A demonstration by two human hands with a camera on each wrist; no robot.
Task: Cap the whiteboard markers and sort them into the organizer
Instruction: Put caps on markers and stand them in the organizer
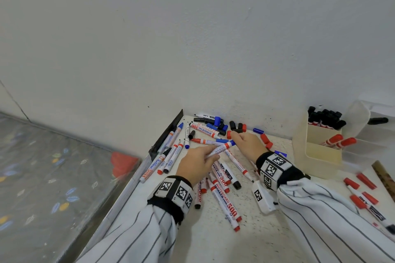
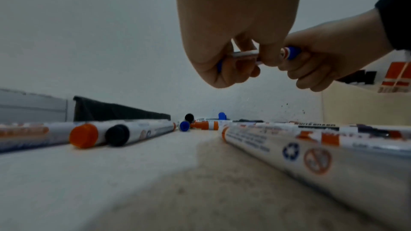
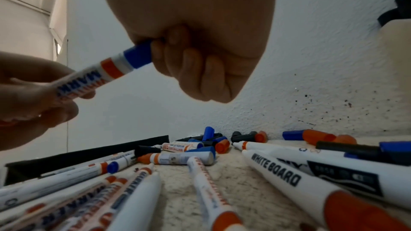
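The tip of the blue marker [image 3: 104, 69] is hidden inside the curled fingers of the right hand [image 3: 195, 45], so you cannot tell how far the blue cap [image 3: 138, 55] is pushed on. Its back end is hidden in the left hand [image 2: 233, 41]. In the left wrist view the marker is blurry and the words on it cannot be read.

The organizer [image 1: 320, 151] is cut off by the right edge of the head view, so its far side does not show. The black-capped markers [image 1: 327, 116] in it are packed too close to count.

Some markers [image 1: 213, 179] lie under the hands and wrists, and only parts of them show.
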